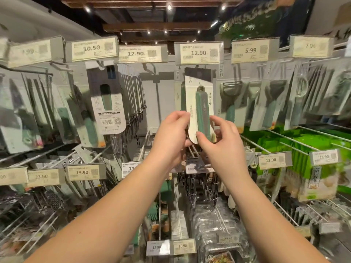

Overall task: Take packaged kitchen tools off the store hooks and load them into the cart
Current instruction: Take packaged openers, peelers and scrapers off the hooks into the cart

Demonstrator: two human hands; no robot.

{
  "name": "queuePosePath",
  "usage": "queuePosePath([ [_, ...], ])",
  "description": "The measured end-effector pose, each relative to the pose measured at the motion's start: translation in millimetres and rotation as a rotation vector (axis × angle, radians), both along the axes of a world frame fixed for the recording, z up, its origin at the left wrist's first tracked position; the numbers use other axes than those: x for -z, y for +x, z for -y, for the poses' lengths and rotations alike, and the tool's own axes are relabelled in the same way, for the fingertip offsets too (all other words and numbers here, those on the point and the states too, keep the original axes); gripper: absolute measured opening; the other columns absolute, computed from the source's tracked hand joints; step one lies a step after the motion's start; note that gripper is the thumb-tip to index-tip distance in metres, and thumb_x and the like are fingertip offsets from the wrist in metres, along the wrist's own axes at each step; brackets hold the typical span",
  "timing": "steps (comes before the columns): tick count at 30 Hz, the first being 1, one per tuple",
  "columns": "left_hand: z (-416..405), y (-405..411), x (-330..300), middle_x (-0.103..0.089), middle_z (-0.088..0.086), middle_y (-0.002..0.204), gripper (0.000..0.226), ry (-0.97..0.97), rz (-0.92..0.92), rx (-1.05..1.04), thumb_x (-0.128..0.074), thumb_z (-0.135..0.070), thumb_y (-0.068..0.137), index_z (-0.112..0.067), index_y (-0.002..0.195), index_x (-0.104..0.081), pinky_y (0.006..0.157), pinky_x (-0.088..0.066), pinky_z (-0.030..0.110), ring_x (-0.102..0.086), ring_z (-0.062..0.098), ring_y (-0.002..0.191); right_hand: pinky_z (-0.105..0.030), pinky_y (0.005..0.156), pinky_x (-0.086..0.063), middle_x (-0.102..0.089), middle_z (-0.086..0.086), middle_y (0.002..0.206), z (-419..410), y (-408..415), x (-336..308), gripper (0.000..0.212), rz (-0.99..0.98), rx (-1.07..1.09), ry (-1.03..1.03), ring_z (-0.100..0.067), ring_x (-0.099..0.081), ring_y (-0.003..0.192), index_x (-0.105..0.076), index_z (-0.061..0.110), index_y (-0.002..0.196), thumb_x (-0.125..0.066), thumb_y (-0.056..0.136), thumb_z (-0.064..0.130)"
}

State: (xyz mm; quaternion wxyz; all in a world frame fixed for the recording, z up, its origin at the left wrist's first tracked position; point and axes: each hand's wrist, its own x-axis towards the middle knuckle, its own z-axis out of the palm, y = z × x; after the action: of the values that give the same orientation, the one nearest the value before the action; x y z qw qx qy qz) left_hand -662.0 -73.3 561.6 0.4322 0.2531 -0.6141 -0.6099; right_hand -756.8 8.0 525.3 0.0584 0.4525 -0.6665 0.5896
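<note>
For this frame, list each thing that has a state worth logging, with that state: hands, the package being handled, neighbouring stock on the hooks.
Left hand: pinches the held package's left edge.
Right hand: grips the package's lower right, thumb on its front.
Green-handled tool package: upright, held by both hands, top still at hook level under the 12.90 tag.
Peeler packages: hanging on the hook to the right.
Knife packages: hanging at left.

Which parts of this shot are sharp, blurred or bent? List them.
Head view: the package and both hands, left hand and right hand, are fairly sharp; the middle price tag reads 12.90; tags and packets near the side edges smear; ceiling lamps flare; the tag row bows with wide-angle distortion.
</note>
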Motion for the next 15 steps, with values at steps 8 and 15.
queuePosePath([
  [8, 11, -14, -6, -0.074, 0.001, 0.095, 0.020, -0.062, -0.051, -0.057, -0.048, -0.026, 0.105, -0.014, 0.105, -0.065, 0.068, -0.060, 0.036, -0.072, 0.015, 0.083, -0.011, 0.086, -0.044, -0.046, 0.017, 0.121, 16, -14, -10, 0.053, -0.036, -0.020, -0.051, 0.008, -0.048, 0.103, -0.051, 0.031, 0.140, -0.069, 0.090, 0.033],
  [15, 33, -27, -8, -0.075, -0.003, 0.083, 0.020, -0.027, -0.046, -0.122, -0.047, -0.023, 0.106, -0.013, 0.106, -0.064, 0.059, -0.058, 0.032, -0.072, 0.011, 0.070, -0.021, 0.093, -0.041, -0.046, 0.009, 0.138, 42, -27, -13, 0.056, -0.092, -0.011, 0.023, 0.002, -0.044, 0.112, -0.048, 0.027, 0.144, -0.067, 0.092, 0.036],
])
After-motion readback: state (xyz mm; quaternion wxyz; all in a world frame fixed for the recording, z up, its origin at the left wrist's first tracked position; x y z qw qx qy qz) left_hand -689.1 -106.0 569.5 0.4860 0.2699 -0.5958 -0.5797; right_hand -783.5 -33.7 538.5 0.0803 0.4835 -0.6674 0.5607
